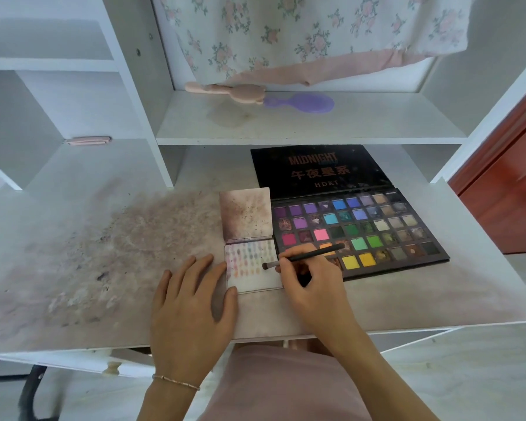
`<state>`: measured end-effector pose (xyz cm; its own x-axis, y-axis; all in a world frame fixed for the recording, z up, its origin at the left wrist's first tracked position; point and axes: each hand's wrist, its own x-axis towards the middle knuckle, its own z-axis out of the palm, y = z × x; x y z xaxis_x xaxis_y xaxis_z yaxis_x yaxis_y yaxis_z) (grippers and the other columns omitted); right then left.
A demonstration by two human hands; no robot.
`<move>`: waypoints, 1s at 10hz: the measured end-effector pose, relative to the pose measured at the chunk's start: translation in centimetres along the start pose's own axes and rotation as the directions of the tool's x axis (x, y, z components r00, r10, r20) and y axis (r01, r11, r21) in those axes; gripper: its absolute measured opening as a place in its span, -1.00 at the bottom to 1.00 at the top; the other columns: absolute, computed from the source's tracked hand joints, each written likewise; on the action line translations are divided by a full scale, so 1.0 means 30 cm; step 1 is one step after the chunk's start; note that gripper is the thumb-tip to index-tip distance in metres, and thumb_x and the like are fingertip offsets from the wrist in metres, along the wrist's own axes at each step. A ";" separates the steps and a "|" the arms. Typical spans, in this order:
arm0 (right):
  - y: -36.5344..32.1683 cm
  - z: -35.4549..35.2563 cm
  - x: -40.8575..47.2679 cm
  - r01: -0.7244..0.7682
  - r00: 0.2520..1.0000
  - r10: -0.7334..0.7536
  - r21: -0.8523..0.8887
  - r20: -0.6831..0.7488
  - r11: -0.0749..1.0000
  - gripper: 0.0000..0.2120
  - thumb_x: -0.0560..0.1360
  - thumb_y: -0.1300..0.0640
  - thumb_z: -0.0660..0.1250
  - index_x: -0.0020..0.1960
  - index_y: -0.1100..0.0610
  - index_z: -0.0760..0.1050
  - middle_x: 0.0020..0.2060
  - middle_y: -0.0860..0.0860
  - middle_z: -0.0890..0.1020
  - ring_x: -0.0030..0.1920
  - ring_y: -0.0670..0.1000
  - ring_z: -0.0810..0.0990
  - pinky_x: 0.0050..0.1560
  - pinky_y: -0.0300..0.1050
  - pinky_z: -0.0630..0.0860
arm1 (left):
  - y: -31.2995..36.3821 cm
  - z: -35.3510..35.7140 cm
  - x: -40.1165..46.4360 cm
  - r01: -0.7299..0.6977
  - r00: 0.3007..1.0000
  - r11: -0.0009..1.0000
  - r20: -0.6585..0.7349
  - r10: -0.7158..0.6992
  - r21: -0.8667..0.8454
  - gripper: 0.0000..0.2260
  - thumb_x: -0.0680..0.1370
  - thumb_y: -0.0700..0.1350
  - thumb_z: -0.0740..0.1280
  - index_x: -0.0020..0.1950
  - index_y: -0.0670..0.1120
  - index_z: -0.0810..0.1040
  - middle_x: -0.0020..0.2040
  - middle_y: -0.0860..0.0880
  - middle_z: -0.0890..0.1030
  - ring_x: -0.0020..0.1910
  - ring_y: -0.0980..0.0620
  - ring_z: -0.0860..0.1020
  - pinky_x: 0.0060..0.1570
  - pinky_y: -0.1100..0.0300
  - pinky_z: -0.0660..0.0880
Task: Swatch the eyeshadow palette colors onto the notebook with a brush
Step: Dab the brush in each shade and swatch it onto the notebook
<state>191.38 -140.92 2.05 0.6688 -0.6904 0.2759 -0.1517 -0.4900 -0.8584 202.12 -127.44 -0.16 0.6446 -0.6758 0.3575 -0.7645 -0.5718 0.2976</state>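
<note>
On the counter [407, 299], right-hand fingers [289, 264] pinched the brush [304, 256], tip on the notebook [252, 265] beside the palette [362, 229]; left hand [192, 302] lay flat, steadying it. Swatching was underway; reloading colour likely came next.

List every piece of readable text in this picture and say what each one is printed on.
"MIDNIGHT": top line on the black open lid of the eyeshadow palette.
A small word just under "MIDNIGHT", at its right end: too blurred to read.
"午夜星系": middle line on the same lid.
"HDKT": bottom line on the same lid.
The notebook carries only colour swatches, with no writing that can be made out.
</note>
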 end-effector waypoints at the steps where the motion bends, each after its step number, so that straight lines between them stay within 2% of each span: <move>1: 0.001 0.002 0.003 0.009 1.000 -0.009 -0.033 0.010 0.999 -0.69 0.48 0.20 0.30 -0.19 -0.22 0.35 -0.27 -0.11 0.57 -0.19 -0.14 0.57 -0.17 -0.39 0.49 | 0.000 0.001 0.001 0.000 1.000 1.000 0.004 0.000 0.001 -0.61 0.45 0.09 0.14 0.10 -0.06 0.61 0.14 -0.06 0.60 0.20 -0.11 0.52 0.27 -0.11 0.31; 3: 0.001 0.002 0.000 0.011 0.999 -0.008 -0.063 0.041 0.998 -0.67 0.47 0.22 0.29 -0.23 -0.20 0.32 -0.35 -0.20 0.50 -0.20 -0.22 0.52 -0.26 -0.45 0.43 | 0.002 -0.001 0.001 -0.003 1.000 1.000 0.011 0.003 0.003 -0.60 0.45 0.09 0.14 0.10 -0.07 0.61 0.15 -0.07 0.59 0.20 -0.12 0.51 0.27 -0.12 0.31; 5: 0.003 0.006 0.005 0.003 0.999 0.001 -0.084 0.043 0.996 -0.78 0.48 0.20 0.28 -0.17 -0.12 0.38 -0.31 -0.22 0.50 -0.22 -0.17 0.53 -0.21 -0.41 0.47 | 0.001 -0.003 -0.001 -0.002 1.000 1.000 0.004 0.002 0.004 -0.60 0.45 0.08 0.14 0.10 -0.08 0.61 0.15 -0.07 0.59 0.20 -0.12 0.52 0.27 -0.12 0.31; 8: 0.008 0.005 0.005 -0.006 0.999 0.011 -0.097 0.049 0.995 -0.84 0.49 0.19 0.28 -0.13 -0.07 0.40 -0.28 -0.11 0.55 -0.22 -0.14 0.55 -0.18 -0.37 0.49 | 0.004 -0.004 0.001 -0.002 1.000 1.000 0.012 0.002 0.005 -0.60 0.45 0.09 0.14 0.10 -0.08 0.61 0.15 -0.07 0.59 0.20 -0.12 0.52 0.27 -0.13 0.31; 10: 0.006 0.004 0.002 0.005 0.999 -0.002 -0.079 0.038 0.997 -0.72 0.48 0.20 0.29 -0.19 -0.18 0.36 -0.32 -0.20 0.51 -0.21 -0.18 0.54 -0.21 -0.42 0.47 | 0.005 -0.008 0.000 -0.002 1.000 1.000 0.012 0.002 0.002 -0.60 0.45 0.09 0.14 0.10 -0.08 0.61 0.15 -0.07 0.60 0.20 -0.12 0.52 0.27 -0.13 0.31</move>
<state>191.47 -140.97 1.86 0.6962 -0.6687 0.2611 -0.2050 -0.5337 -0.8204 202.01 -127.41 0.09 0.6434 -0.6821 0.3474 -0.7655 -0.5719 0.2949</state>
